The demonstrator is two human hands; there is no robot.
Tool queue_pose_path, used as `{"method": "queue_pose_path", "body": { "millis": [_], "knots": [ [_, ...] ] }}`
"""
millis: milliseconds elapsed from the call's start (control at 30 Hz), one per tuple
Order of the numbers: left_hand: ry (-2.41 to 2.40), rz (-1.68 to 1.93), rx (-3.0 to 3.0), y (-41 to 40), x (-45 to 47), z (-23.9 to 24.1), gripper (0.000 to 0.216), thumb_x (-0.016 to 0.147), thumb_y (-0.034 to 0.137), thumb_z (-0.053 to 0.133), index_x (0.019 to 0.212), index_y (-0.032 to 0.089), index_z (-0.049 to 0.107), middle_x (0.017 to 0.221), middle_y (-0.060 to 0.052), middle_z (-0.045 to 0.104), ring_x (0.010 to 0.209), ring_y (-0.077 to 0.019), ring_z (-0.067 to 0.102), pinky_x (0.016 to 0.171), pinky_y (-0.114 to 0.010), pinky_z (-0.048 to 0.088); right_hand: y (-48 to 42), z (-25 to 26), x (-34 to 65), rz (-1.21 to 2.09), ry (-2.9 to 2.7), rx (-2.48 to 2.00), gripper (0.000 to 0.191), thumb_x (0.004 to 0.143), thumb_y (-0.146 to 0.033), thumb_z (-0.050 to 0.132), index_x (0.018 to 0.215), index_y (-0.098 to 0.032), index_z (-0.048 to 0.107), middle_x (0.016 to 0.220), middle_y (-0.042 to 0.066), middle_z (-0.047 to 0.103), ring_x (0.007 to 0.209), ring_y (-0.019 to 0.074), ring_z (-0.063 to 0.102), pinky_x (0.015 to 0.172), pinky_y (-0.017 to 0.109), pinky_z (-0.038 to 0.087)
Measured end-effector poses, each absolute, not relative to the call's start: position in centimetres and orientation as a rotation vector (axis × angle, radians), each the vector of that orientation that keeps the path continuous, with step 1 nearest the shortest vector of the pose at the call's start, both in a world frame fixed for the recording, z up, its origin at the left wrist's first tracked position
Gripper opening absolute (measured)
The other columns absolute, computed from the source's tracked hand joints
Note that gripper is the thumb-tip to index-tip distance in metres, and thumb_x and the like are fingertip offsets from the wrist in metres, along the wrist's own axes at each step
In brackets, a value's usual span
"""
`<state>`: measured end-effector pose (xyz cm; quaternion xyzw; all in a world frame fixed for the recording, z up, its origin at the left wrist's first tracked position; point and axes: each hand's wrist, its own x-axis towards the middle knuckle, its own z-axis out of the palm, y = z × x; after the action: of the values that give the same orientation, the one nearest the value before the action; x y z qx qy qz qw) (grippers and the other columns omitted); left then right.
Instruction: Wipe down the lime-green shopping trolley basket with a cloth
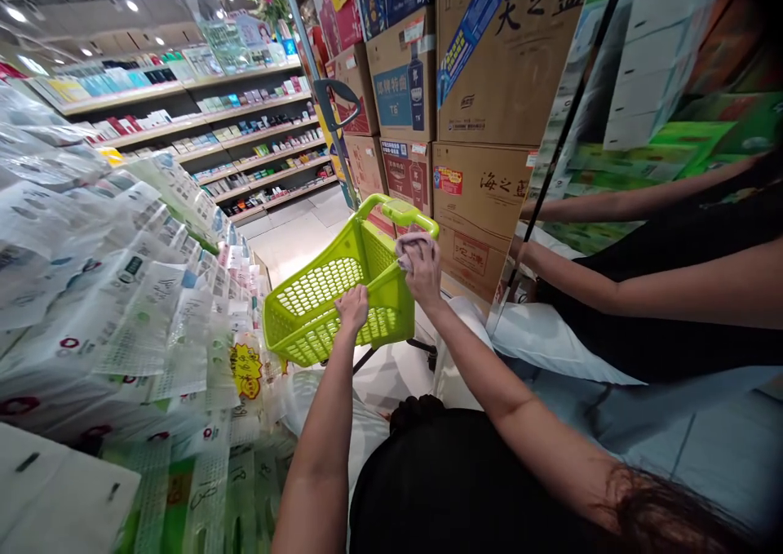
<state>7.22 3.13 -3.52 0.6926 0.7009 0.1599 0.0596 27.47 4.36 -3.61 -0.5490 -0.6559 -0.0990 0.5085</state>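
Note:
A lime-green shopping basket (pixel 318 293) on a trolley frame is tilted on its side in front of me in a shop aisle. My left hand (pixel 353 307) is closed on the basket's near rim. My right hand (pixel 422 268) presses a pinkish cloth (pixel 414 245) against the basket's upper edge, just under the green handle (pixel 400 210), with the fingers closed on the cloth.
Stacked packs of wrapped goods (pixel 122 293) fill the left. Brown cartons (pixel 483 89) are piled behind the basket. Another person's arms (pixel 642 285) reach in from the right beside a black pole (pixel 550 162). Shelves (pixel 245 138) line the far aisle, with pale floor tiles (pixel 299 240) before them.

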Motion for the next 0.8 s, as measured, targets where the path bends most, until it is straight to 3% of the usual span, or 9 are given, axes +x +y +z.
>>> {"method": "queue_pose_path", "body": {
  "millis": [133, 333, 500, 633, 800],
  "knots": [
    [2.063, 0.427, 2.162, 2.4, 6.4, -3.4, 0.038, 0.107, 0.037, 0.023, 0.101, 0.025, 0.058, 0.11, -0.006, 0.071, 0.107, -0.0248, 0.061, 0.094, -0.04, 0.038, 5.8, -1.4, 29.8, -0.198, -1.731, -1.348, 0.044, 0.088, -0.007, 0.046, 0.125, -0.018, 0.068, 0.14, 0.012, 0.058, 0.147, 0.0317, 0.03, 0.122, 0.052, 0.03],
    [2.16, 0.375, 2.152, 0.9, 3.6, -4.1, 0.038, 0.106, 0.035, 0.024, 0.089, 0.025, 0.057, 0.102, -0.006, 0.073, 0.106, -0.0246, 0.061, 0.1, -0.043, 0.035, 6.0, -1.9, 27.4, -0.172, -1.731, -1.413, 0.041, 0.09, -0.006, 0.045, 0.119, -0.017, 0.072, 0.127, 0.015, 0.065, 0.139, 0.0328, 0.042, 0.118, 0.057, 0.035],
    [2.179, 0.445, 2.098, 0.9, 4.3, -4.6, 0.038, 0.105, 0.035, 0.025, 0.089, 0.024, 0.058, 0.102, -0.005, 0.073, 0.106, -0.0245, 0.06, 0.103, -0.046, 0.032, 5.6, -2.5, 24.9, -0.193, -2.12, -1.214, 0.036, 0.089, -0.005, 0.051, 0.114, -0.017, 0.074, 0.12, 0.014, 0.069, 0.132, 0.0304, 0.048, 0.117, 0.053, 0.037],
    [2.179, 0.465, 2.095, 1.1, 5.1, -4.8, 0.039, 0.105, 0.035, 0.024, 0.09, 0.024, 0.058, 0.1, -0.006, 0.072, 0.105, -0.0242, 0.061, 0.103, -0.047, 0.031, 7.9, -1.4, 28.9, -0.223, -1.928, -1.374, 0.031, 0.092, -0.012, 0.05, 0.109, -0.017, 0.076, 0.117, 0.015, 0.07, 0.12, 0.0304, 0.052, 0.112, 0.053, 0.042],
    [2.207, 0.473, 2.095, 1.3, 6.0, -5.0, 0.04, 0.106, 0.035, 0.022, 0.091, 0.024, 0.058, 0.099, -0.007, 0.072, 0.104, -0.0245, 0.062, 0.103, -0.046, 0.031, 7.9, -2.3, 28.9, -0.194, -1.837, -1.369, 0.035, 0.094, -0.012, 0.046, 0.117, -0.014, 0.073, 0.123, 0.017, 0.067, 0.133, 0.0319, 0.047, 0.115, 0.054, 0.04]
  ]
}}
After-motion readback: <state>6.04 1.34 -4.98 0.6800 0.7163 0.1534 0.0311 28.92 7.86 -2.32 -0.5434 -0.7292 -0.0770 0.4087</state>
